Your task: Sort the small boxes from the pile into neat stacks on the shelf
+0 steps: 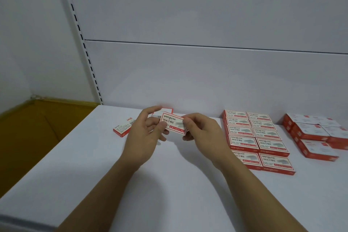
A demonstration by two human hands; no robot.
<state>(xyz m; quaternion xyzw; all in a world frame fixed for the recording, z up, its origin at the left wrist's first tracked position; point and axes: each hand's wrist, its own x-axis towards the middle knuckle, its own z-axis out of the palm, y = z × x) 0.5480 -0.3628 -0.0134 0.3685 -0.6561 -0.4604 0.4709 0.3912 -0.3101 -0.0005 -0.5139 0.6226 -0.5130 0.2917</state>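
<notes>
head camera looks down on my left hand (145,133) and right hand (203,130), each pinching an end of one small box (174,123) held just above the white shelf (169,184); a loose box (124,127) lies left of it; neat stacks (258,137) sit to the right.

back panel (207,15): white, one horizontal seam | slotted upright (82,43): white, left edge | side wall (28,34): plain white | shelf (94,175): white, matte, soft shadows | ochre surface (28,137): lower left, below shelf level
</notes>
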